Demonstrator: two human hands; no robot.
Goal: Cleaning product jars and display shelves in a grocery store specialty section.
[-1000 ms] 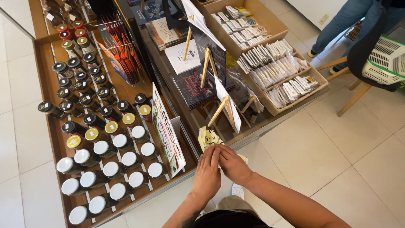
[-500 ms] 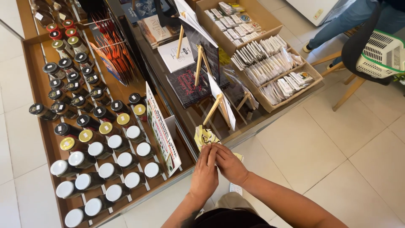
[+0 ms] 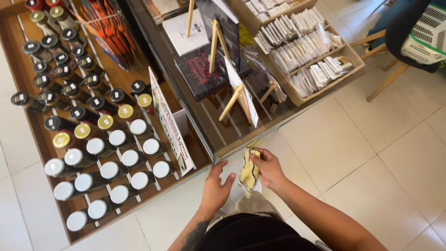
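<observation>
Head view. The right hand [image 3: 268, 168] is closed around a crumpled yellow cloth with dark markings [image 3: 250, 171]; the fingers wrap the cloth's upper part and its lower end hangs free below the palm. The cloth is held just off the near edge of the glass-topped display counter with a wooden frame [image 3: 232, 132], close to that counter's near corner, and appears to touch the frame edge at its top; contact cannot be confirmed. The left hand [image 3: 216, 186] is spread, fingers extended and slightly apart, holding nothing. It sits just beside the cloth, on the cloth's left, below the counter's near edge and over the pale tiled floor [image 3: 395, 153].

On the counter, small wooden easels [image 3: 238, 95] stand near the front edge, with a dark booklet with red lettering [image 3: 202, 69] behind them. A wooden tray of white packets [image 3: 306, 51] occupies the counter's far right corner. Left of the counter, a sloped wooden rack [image 3: 32, 125] carries rows of jars with white, gold and black lids [image 3: 109, 153]. An upright printed card [image 3: 169, 125] stands along the rack's right edge, between rack and counter.
</observation>
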